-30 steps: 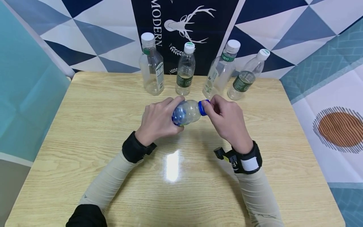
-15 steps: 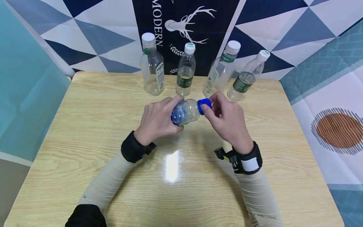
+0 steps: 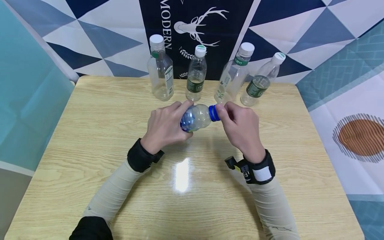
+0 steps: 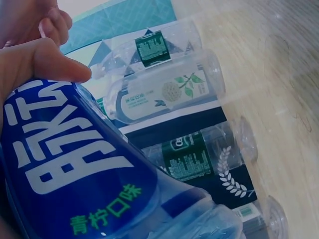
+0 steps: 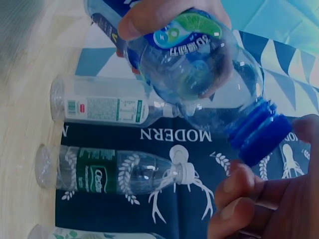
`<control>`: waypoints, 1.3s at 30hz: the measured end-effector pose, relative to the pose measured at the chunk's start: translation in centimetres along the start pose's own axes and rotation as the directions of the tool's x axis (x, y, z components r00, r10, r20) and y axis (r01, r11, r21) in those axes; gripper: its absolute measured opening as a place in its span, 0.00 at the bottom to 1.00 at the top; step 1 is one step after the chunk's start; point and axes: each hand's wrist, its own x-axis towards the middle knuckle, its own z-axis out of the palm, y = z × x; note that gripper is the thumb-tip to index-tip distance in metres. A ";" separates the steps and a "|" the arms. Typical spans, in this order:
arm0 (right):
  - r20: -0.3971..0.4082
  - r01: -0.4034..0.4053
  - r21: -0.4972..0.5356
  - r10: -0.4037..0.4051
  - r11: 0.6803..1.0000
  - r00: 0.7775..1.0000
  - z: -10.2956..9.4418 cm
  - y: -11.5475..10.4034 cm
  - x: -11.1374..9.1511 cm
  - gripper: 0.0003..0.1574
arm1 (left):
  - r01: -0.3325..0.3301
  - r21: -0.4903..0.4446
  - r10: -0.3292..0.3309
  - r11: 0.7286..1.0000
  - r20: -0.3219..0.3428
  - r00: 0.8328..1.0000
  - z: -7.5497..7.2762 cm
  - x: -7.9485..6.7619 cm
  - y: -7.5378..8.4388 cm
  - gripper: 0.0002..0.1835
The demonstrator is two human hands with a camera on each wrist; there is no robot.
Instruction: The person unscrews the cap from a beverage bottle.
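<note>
Tilted onto its side above the table, a clear plastic bottle (image 3: 201, 116) with a blue label is gripped round its body by my left hand (image 3: 168, 124). The label shows up close in the left wrist view, and a lime picture on the bottle (image 5: 199, 55) shows in the right wrist view. Its blue cap (image 3: 213, 113) points to the right. My right hand (image 3: 241, 125) pinches that cap between thumb and fingers. From the right wrist, the cap (image 5: 261, 134) sits at the neck, with a blue ring beneath it and curled fingertips (image 5: 234, 186) at its edge.
Along the back of the wooden table (image 3: 120, 200) stand a tall clear bottle (image 3: 161, 73), a small green-labelled bottle (image 3: 195, 76), another tall bottle (image 3: 232, 76) and another green-labelled bottle (image 3: 259, 83). All have white caps. Behind them hangs a patterned cloth (image 3: 120, 33).
My right thumb and fingers have shifted round the blue cap, covering its end more than half a second ago. Both hands and the bottle have drifted very slightly left.
</note>
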 end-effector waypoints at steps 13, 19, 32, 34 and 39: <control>0.053 0.106 0.062 -0.109 0.992 0.993 -0.4 0.1 0.1 0.23 | 0.010 -0.028 -0.010 1.000 -0.002 1.000 0.0 0.0 0.0 0.43; 0.044 0.153 0.088 -0.157 0.984 0.987 -0.6 0.3 0.0 0.25 | 0.010 -0.042 -0.010 0.999 0.001 1.000 0.1 0.1 0.0 0.43; -0.045 0.023 0.128 -0.018 0.992 0.999 0.2 -0.2 0.1 0.33 | -0.012 0.001 0.013 1.000 -0.014 1.000 0.4 -0.1 0.1 0.43; -0.037 -0.035 0.096 0.038 0.995 0.999 0.2 -0.3 0.1 0.34 | -0.014 0.005 0.014 1.000 -0.018 1.000 0.3 -0.1 0.1 0.42; -0.001 -0.093 0.050 0.093 0.994 0.996 0.1 -0.2 0.1 0.37 | -0.018 0.006 0.018 1.000 -0.016 1.000 0.3 -0.1 0.1 0.42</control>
